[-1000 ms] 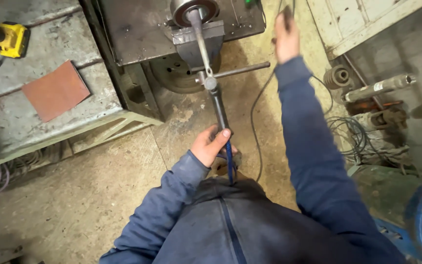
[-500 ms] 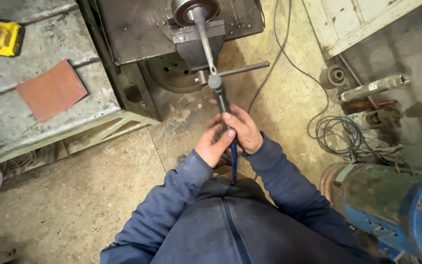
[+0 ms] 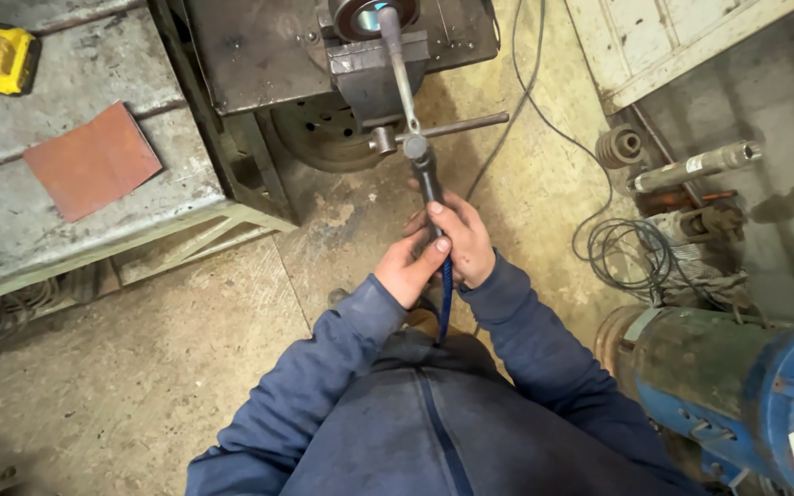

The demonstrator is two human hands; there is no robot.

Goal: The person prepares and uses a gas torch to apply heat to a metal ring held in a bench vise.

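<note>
Left hand and right hand both closed around the torch handle, its nozzle reaching the vise, workbench edge left, bare floor below.

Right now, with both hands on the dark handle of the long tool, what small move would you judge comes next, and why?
Probably a steady push along the long tool, keeping it in line. Its metal shaft already reaches into the round ring clamped in the bench vise, and the left hand and right hand both grip the dark handle.
</note>
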